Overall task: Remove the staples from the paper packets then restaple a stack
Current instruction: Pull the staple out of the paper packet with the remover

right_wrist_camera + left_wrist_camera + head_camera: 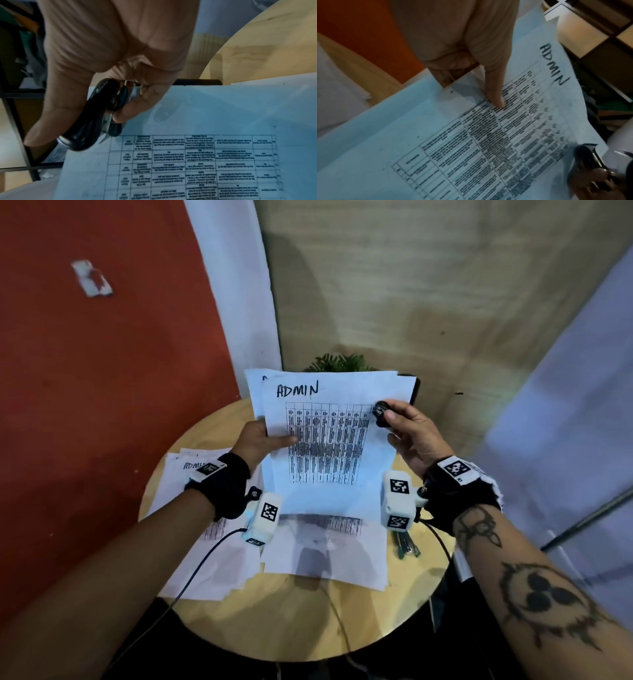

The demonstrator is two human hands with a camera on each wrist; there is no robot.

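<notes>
A white paper packet (329,440) headed "ADMIN" with a printed table is held up above the round wooden table (301,621). My left hand (265,440) pinches its left edge, thumb (494,93) on the front sheet (436,142). My right hand (407,429) grips a black staple remover (381,413) at the packet's right edge. In the right wrist view the staple remover (96,121) sits between thumb and fingers, its metal tips touching the sheet (214,115). No staple is visible.
More printed sheets (329,549) lie flat on the table under the held packet, and another pile (191,470) lies at the left. A metal object (407,546) lies near the right rim. A green plant (339,362) and a dark object (416,390) stand behind.
</notes>
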